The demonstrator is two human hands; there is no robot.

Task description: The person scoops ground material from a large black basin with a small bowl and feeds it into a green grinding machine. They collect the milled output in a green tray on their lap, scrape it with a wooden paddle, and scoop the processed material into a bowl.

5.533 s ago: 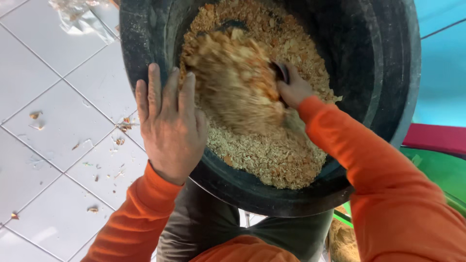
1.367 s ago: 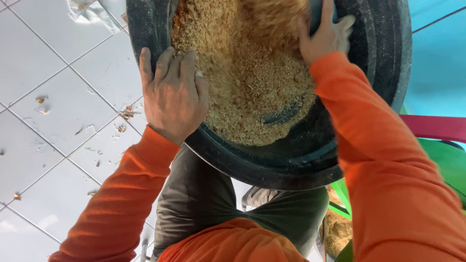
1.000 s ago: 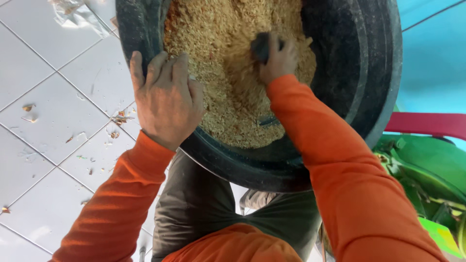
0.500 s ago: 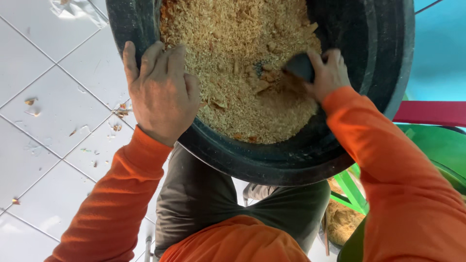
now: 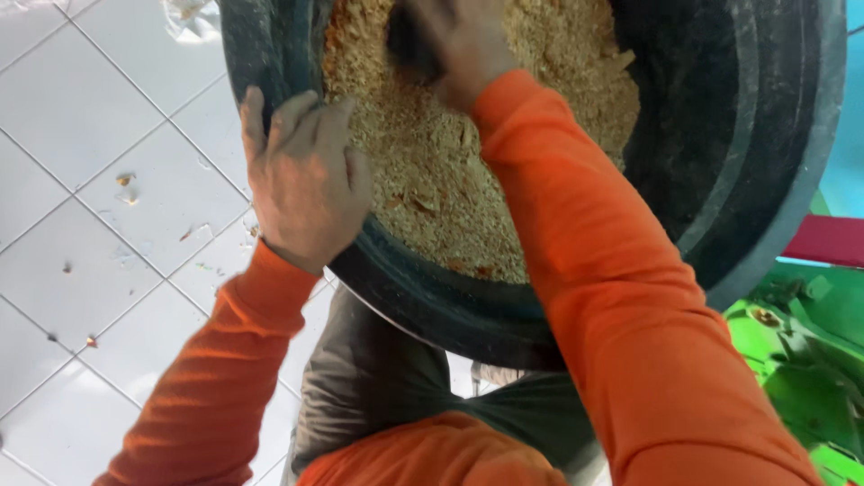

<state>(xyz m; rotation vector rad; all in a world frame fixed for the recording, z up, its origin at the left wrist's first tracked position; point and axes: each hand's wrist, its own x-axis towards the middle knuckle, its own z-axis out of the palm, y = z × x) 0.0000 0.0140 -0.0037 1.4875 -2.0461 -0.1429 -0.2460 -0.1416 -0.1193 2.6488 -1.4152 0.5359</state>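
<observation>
**Both hands on the big black tub of crumbly stuff**

Starting over at 9 o'clock, there's the white tiled floor (image 5: 99,153) with a few little brown scraps (image 5: 126,184) scattered on it, and up at 11 o'clock a crumpled bit of clear plastic (image 5: 191,16) right at the edge of the shot.

Moving in, the left hand (image 5: 306,180) sits on the near rim of the large round black plastic tub (image 5: 747,153), fingers together and curled over the edge, so it's basically gripping the rim. Orange sleeve runs down toward 7 o'clock.

Inside the tub is a heap of tan, coarse, crumbly meal (image 5: 441,180), filling most of the middle.

The right hand (image 5: 463,40) is up at 12 o'clock, pressed down into the meal and closed around a small dark object (image 5: 409,45) — can't tell what it is. That arm's orange sleeve crosses to 5 o'clock.

Far right, at 4 o'clock, there's a bright green plastic thing (image 5: 792,360) and a red strip (image 5: 828,238) above it.
</observation>
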